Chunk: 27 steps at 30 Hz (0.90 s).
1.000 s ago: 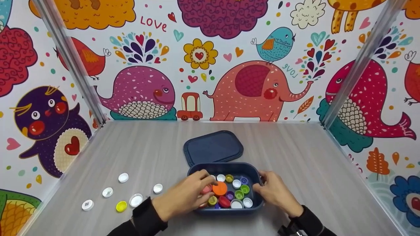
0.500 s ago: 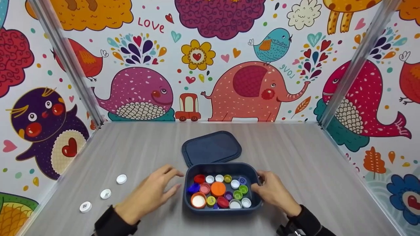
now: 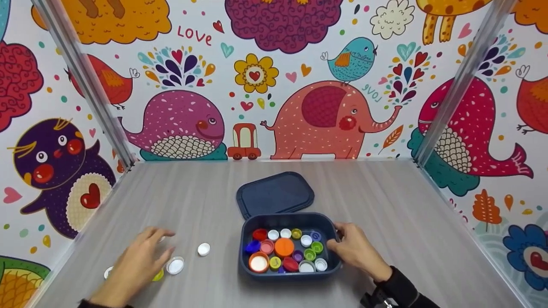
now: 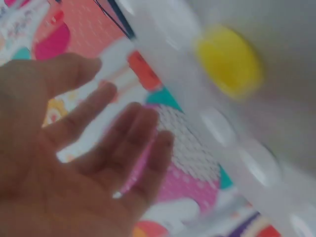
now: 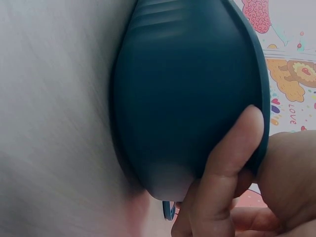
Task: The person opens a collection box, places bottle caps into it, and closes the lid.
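A dark blue plastic box (image 3: 291, 276) holds bottle caps in several colours, among them an orange cap (image 3: 284, 247). My right hand (image 3: 359, 250) grips the box's right side, thumb at the rim and fingers against the outer wall (image 5: 182, 98). Off to the left, my left hand (image 3: 135, 263) hovers over loose caps with relaxed, spread fingers and holds nothing. Partly behind it are a yellow cap (image 3: 159, 275) and a white cap (image 3: 108, 272). Right of that hand lie a larger white cap (image 3: 174, 265) and a small white cap (image 3: 204, 249). The left wrist view is blurred.
The dark blue lid (image 3: 276, 194) lies flat just behind the box. A patterned wall (image 3: 257, 107) closes off the back of the grey table (image 3: 376, 192), with side panels at left and right.
My left hand has withdrawn from inside the box and moved left to the loose caps. An orange-rimmed cap and a blue cap are uncovered. My right hand stays on the box.
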Each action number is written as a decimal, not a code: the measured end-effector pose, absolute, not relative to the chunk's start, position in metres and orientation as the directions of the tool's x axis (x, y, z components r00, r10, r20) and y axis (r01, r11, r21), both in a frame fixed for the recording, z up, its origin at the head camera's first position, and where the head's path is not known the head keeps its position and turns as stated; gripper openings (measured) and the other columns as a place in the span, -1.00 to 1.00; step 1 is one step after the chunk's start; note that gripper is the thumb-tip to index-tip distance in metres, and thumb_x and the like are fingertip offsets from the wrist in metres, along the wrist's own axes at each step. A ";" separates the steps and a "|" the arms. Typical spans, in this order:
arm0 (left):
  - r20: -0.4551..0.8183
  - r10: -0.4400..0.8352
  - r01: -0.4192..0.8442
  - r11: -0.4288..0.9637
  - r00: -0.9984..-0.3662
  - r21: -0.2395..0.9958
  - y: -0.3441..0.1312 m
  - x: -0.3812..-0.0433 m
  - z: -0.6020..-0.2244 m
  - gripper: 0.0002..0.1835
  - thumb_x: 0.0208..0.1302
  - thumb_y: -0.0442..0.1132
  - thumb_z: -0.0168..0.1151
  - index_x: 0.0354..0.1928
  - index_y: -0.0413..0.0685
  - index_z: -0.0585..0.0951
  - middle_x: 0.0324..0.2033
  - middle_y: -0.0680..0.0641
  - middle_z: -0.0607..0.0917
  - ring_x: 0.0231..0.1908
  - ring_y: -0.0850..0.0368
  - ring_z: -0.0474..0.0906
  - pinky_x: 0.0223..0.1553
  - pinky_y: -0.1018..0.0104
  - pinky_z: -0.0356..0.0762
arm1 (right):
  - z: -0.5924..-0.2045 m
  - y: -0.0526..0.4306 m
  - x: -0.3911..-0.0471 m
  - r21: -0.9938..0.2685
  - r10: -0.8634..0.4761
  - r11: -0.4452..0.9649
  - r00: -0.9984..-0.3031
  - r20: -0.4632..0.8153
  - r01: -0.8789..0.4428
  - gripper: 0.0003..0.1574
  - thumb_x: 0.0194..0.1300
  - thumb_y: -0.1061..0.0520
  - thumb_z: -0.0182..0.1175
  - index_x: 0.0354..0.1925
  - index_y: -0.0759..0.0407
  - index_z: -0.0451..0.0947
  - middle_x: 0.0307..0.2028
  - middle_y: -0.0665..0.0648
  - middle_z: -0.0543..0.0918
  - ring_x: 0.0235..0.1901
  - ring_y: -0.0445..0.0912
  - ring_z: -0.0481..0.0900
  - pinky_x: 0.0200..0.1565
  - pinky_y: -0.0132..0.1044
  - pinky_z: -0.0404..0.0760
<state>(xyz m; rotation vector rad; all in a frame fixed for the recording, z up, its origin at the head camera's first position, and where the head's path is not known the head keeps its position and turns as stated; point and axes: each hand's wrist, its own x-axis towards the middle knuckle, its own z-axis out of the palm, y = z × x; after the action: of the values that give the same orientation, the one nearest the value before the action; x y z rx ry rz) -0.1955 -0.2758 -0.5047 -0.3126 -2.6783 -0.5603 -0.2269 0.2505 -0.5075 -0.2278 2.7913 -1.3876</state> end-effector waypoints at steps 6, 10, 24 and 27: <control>0.162 0.014 0.075 0.923 -0.987 0.378 -0.327 -0.185 -0.510 -0.52 0.38 -0.23 0.66 0.26 -0.27 0.76 0.14 -0.45 0.75 0.16 -0.55 0.73 0.27 -0.57 0.66 | -0.508 0.251 -0.226 -0.802 -0.152 0.584 -0.987 0.042 -0.124 -0.68 0.18 0.34 0.40 -0.06 0.27 0.82 -0.37 0.00 0.70 -0.33 -0.15 0.61 -0.24 -0.41 0.52; -0.109 -0.072 -0.105 0.935 -0.991 0.339 -0.352 -0.181 -0.509 -0.26 0.42 -0.06 0.65 0.42 -0.42 0.61 0.26 -0.69 0.60 0.20 -0.69 0.64 0.27 -0.65 0.64 | -0.508 0.252 -0.225 -0.813 -0.155 0.570 -0.987 0.035 -0.119 -0.68 0.18 0.34 0.39 -0.06 0.27 0.82 -0.38 0.00 0.71 -0.35 -0.17 0.61 -0.26 -0.43 0.53; -0.237 -0.101 -0.180 0.924 -0.966 0.338 -0.363 -0.186 -0.508 -0.65 0.43 -0.30 0.60 0.06 -0.40 0.71 -0.14 -0.35 0.67 -0.14 -0.17 0.63 0.05 -0.24 0.74 | -0.508 0.251 -0.226 -0.812 -0.137 0.573 -0.990 0.038 -0.111 -0.70 0.18 0.35 0.39 -0.08 0.29 0.80 -0.38 0.00 0.67 -0.33 -0.12 0.61 -0.26 -0.42 0.52; -0.208 -0.081 -0.152 0.924 -0.975 0.350 -0.358 -0.187 -0.505 -0.75 0.42 -0.35 0.60 -0.05 -0.37 0.71 -0.21 -0.27 0.69 -0.19 -0.10 0.62 -0.03 -0.15 0.74 | -0.507 0.251 -0.226 -0.808 -0.133 0.579 -0.990 0.037 -0.109 -0.68 0.18 0.35 0.39 -0.06 0.28 0.81 -0.37 0.00 0.68 -0.31 -0.11 0.61 -0.24 -0.41 0.52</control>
<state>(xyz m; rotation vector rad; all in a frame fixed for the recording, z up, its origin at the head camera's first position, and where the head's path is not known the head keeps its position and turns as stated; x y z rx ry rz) -0.1872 -0.3583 -0.5054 0.1996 -3.2679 -0.6198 -0.2257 0.2507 -0.5071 -0.2119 2.7675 -1.4124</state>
